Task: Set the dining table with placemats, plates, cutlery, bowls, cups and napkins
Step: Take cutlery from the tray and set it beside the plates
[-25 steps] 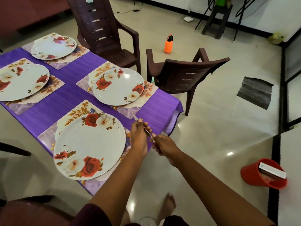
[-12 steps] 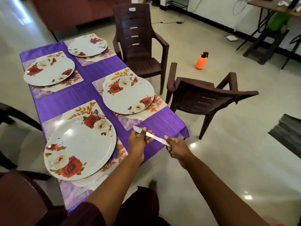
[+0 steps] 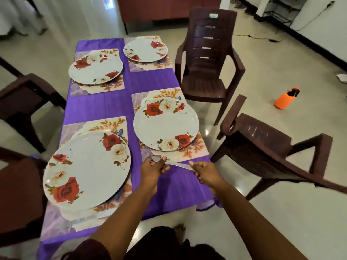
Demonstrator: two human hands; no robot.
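A: While both hands hold 1 piece of cutlery (image 3: 176, 163), how far along is the setting?

B: Early. The left hand (image 3: 153, 168) pinches its rounded end and the right hand (image 3: 205, 172) grips the other, above the surface (image 3: 116, 107) by the near right placemat (image 3: 199, 147).

A: And what's laid?

B: 4 placemats, each with a plate: near left plate (image 3: 87, 169), near right plate (image 3: 166, 123), then 2 farther ones. I judge cutlery barely begun; no bowls, cups or napkins are visible.

Metal knife (image 3: 173, 163) pinched between left hand (image 3: 153, 168) and right hand (image 3: 204, 171), just beside near-right floral plate (image 3: 166, 124).
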